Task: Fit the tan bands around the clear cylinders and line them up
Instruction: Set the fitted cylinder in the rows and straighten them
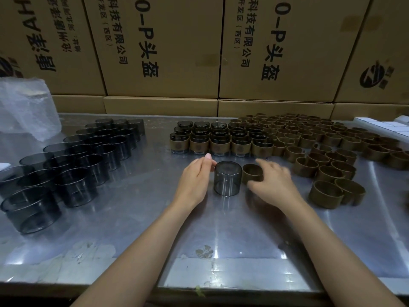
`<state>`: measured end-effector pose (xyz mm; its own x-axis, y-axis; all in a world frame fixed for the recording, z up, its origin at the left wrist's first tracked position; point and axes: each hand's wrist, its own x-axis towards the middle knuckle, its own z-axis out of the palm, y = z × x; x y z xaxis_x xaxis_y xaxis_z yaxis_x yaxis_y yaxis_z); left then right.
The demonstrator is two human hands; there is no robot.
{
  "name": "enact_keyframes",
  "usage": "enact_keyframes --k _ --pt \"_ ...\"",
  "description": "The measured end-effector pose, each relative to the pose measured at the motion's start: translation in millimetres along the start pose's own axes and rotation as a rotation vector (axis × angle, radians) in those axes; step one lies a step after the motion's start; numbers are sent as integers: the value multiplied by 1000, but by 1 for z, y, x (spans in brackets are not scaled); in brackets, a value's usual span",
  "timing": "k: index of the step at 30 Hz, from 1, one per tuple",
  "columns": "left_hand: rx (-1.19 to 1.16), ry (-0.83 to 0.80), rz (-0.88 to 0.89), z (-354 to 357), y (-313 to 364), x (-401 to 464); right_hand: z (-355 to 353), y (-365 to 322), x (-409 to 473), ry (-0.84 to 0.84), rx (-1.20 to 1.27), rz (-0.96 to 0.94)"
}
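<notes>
Two stocks flank the work on the steel tabletop [132, 218]: bare cylinders [73, 165] massed to the left, loose bands [327, 151] spread to the right, with finished banded cylinders [219, 140] in rows at the far centre. One cylinder [227, 178] stands upright near the middle, closed end apparently up. It looks rigid, smooth-walled and probably light; whether glass or plastic cannot be told, so it is best treated as breakable and slippery, and steadied by its side wall rather than its rim. One band [252, 173] sits just beside it on the right. It appears thin, light and somewhat springy, likely to deform if squeezed, so a hold across its outer wall at opposite points suits it.

Left hand [197, 180]: fingers loosely curved against the cylinder's left wall, steadying it; a full grip is not evident. Right hand [274, 180]: motion-blurred, fingers curled over the band; whether they pinch it cannot be told.
</notes>
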<state>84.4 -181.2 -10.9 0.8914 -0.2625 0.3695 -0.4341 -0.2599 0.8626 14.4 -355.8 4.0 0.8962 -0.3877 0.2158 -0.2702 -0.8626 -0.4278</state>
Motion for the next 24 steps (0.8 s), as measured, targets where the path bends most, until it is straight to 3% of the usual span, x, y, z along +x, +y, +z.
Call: enact_keyframes --k 2,7,9,12,15,19,24 --pt "2 -6 2 0 0 0 6 1 2 -26 4 1" --pt "-2 -5 4 -1 2 -1 7 -2 4 160 89 -1" --pt "-11 -11 5 -1 2 -1 1 -4 3 290 258 -17" --pt "-64 -61 -33 0 1 1 -5 -15 -4 455 577 -241" --pt "-187 -175 -88 0 3 0 2 -25 -11 347 557 -430" --pt "-249 -317 -46 -1 6 -3 18 -26 -10 164 430 -437" --pt "-228 -322 -6 0 7 -5 23 -23 -8 13 500 -423"
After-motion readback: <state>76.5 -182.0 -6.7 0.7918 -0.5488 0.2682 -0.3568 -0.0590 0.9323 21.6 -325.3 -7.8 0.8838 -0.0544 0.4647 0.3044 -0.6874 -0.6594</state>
